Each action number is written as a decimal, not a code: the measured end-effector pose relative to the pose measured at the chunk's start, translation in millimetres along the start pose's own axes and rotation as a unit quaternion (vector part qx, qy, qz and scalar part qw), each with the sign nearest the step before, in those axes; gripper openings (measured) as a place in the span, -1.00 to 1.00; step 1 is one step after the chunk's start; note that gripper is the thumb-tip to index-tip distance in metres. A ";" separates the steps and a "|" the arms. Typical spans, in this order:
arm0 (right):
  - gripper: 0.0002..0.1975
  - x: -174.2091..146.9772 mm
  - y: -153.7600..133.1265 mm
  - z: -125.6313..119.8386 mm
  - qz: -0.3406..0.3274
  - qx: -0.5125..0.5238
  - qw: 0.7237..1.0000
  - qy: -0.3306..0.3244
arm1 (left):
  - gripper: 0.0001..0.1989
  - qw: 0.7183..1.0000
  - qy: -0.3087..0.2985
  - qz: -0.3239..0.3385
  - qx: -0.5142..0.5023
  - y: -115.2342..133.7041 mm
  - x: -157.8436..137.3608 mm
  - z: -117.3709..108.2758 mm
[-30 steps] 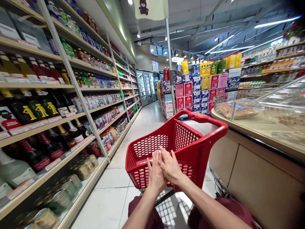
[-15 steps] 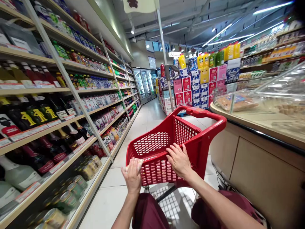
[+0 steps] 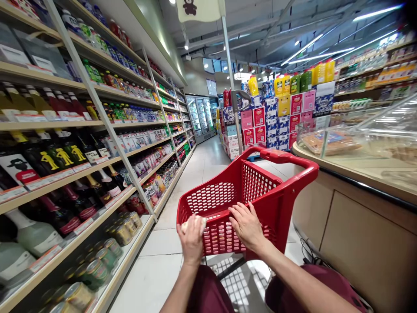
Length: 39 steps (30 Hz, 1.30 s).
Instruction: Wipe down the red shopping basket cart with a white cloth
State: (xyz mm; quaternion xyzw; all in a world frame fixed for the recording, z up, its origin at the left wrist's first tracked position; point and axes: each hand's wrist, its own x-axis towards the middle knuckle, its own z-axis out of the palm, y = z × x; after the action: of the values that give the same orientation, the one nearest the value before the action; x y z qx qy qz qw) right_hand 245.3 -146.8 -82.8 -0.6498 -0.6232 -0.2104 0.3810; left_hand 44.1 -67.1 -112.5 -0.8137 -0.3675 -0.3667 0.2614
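Observation:
A red plastic shopping cart (image 3: 208, 193) with perforated walls stands in front of my knees, its handle toward the right. My left hand (image 3: 192, 238) is closed over a pale cloth (image 3: 203, 221), pressed on the near top rim at the cart's left end. Most of the cloth is hidden under the fingers, so its full shape does not show. Further right on that rim lies my right hand (image 3: 247, 227), its fingers stretched out and a little spread across the edge, with nothing held in it. The visible part of the basket's inside shows bare red plastic.
Shelves of bottles and cans (image 3: 97, 265) line the left side. To the right stands a wooden counter (image 3: 355, 226) with a clear cover. Stacked drink cartons (image 3: 254, 126) and a metal sign pole (image 3: 229, 61) are ahead; glass-door fridges (image 3: 198, 113) stand beyond.
The whole view has shifted, so the cart and shelves appear further right. My left hand has slid slightly right along the rim with the cloth. My right hand stays at about the same spot.

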 end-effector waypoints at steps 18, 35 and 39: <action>-0.66 1.9 9.1 -4.7 -0.034 -0.021 0.999 -0.001 | -0.60 0.997 0.010 0.056 -0.057 21.7 14.7 4.4; -0.66 0.2 11.5 -8.0 -0.021 -0.042 0.999 0.013 | -0.61 0.999 0.008 0.018 -0.031 3.1 14.7 -1.0; -0.66 0.7 10.8 -6.0 -0.020 -0.056 0.998 0.009 | -0.62 0.996 0.002 0.051 -0.072 37.8 25.9 7.5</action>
State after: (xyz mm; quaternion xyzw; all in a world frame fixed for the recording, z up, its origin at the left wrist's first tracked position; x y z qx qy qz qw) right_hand 257.1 -150.1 -81.1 -0.6556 -0.6201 -0.2585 0.3447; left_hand 89.0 -73.7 -102.4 -0.8474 -0.2979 -0.3801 0.2207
